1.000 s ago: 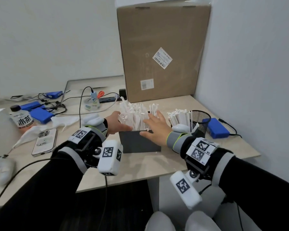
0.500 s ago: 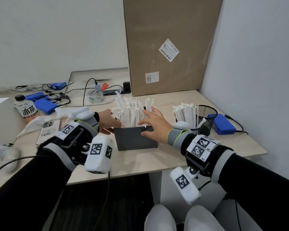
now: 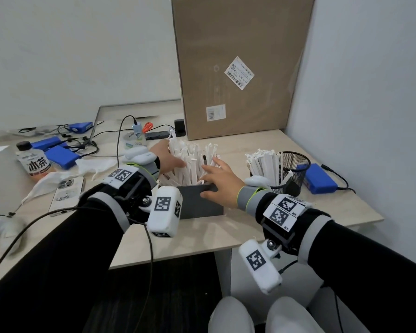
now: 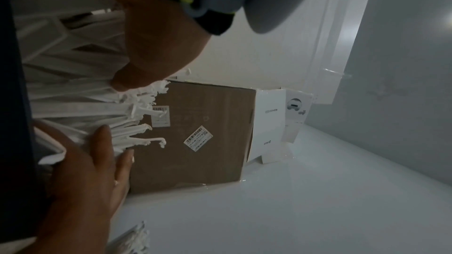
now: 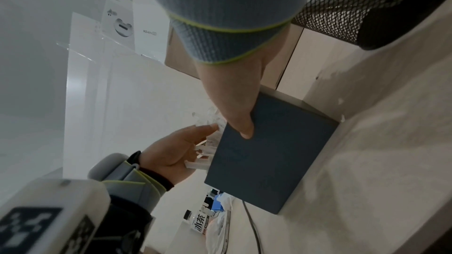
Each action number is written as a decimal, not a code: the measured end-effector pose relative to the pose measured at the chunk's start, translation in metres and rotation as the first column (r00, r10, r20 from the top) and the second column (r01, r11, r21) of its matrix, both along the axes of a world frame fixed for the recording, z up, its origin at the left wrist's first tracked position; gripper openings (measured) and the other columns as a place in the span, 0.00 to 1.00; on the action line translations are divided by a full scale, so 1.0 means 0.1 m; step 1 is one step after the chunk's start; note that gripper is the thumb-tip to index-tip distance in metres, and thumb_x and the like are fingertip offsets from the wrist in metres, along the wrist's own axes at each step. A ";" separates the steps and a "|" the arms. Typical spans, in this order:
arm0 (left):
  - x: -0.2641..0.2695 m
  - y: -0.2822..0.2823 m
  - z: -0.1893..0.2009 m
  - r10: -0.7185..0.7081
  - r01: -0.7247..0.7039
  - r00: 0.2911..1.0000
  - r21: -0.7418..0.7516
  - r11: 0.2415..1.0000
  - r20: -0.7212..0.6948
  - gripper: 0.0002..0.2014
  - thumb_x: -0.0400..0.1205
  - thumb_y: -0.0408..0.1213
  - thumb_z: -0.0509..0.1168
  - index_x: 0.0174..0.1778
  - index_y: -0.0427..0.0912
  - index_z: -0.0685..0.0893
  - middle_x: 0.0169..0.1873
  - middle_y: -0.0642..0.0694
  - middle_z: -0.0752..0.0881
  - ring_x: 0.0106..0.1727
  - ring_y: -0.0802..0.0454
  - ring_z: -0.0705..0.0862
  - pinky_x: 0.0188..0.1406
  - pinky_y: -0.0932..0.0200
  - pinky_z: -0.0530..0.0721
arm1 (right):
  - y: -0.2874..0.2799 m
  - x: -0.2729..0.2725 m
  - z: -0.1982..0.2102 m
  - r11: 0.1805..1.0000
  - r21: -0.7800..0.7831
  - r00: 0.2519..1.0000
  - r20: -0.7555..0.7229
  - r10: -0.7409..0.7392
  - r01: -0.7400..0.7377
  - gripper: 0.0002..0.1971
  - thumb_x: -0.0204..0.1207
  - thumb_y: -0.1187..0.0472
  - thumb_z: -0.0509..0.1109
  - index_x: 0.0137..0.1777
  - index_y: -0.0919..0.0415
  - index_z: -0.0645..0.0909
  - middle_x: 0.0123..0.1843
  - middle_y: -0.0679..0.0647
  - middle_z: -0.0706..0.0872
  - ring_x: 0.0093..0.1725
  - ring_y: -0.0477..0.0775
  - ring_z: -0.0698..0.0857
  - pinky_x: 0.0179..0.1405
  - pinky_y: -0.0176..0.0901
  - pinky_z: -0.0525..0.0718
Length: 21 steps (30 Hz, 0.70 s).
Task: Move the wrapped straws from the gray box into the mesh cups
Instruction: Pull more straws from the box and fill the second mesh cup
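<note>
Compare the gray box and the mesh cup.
The gray box is rectangular with solid walls; the mesh cup is round, black and see-through. The box sits between both hands, the right hand resting on its rim; nothing touches the cup. The box is crammed with wrapped straws; the cup's bundle fills only its left side. Both stand upright on the desk.

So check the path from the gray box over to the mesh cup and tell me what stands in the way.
Only the right hand itself lies on that side, resting on the gray box rim between the straws and the mesh cup. The table strip between them is otherwise bare. The cup already holds a bundle of straws on its left half.
</note>
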<state>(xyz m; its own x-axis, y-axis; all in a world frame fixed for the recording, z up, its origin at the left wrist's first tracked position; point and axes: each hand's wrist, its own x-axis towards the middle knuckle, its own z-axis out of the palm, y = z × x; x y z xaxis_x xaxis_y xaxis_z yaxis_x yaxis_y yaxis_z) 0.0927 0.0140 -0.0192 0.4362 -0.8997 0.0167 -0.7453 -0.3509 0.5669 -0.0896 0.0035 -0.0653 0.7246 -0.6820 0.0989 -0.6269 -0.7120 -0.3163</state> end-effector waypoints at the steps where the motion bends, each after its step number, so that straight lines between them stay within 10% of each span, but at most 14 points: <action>1: 0.00 0.00 0.00 -0.007 0.007 0.999 0.015 1.000 0.034 0.24 0.72 0.43 0.75 0.62 0.40 0.79 0.56 0.42 0.85 0.52 0.46 0.81 0.48 0.54 0.78 | 0.00 0.00 0.01 1.000 0.003 1.000 -0.010 0.003 -0.003 0.22 0.79 0.51 0.66 0.70 0.58 0.77 0.84 0.52 0.58 0.85 0.56 0.40 0.82 0.46 0.47; 10: 0.05 0.07 0.01 -0.134 0.098 0.973 0.190 0.977 0.186 0.27 0.75 0.44 0.72 0.69 0.43 0.73 0.61 0.45 0.82 0.59 0.42 0.82 0.60 0.50 0.80 | 0.01 0.01 0.03 1.000 0.004 0.999 -0.044 0.001 -0.001 0.22 0.79 0.50 0.65 0.71 0.59 0.76 0.85 0.52 0.58 0.85 0.57 0.41 0.82 0.47 0.48; 21: 0.14 0.18 0.07 -0.104 0.080 0.963 0.106 0.991 0.247 0.25 0.71 0.41 0.77 0.65 0.43 0.83 0.51 0.44 0.87 0.52 0.47 0.84 0.50 0.60 0.80 | 0.04 -0.03 0.08 0.991 0.134 0.986 0.167 -0.008 -0.015 0.23 0.76 0.55 0.70 0.72 0.55 0.74 0.83 0.48 0.61 0.85 0.54 0.44 0.82 0.49 0.52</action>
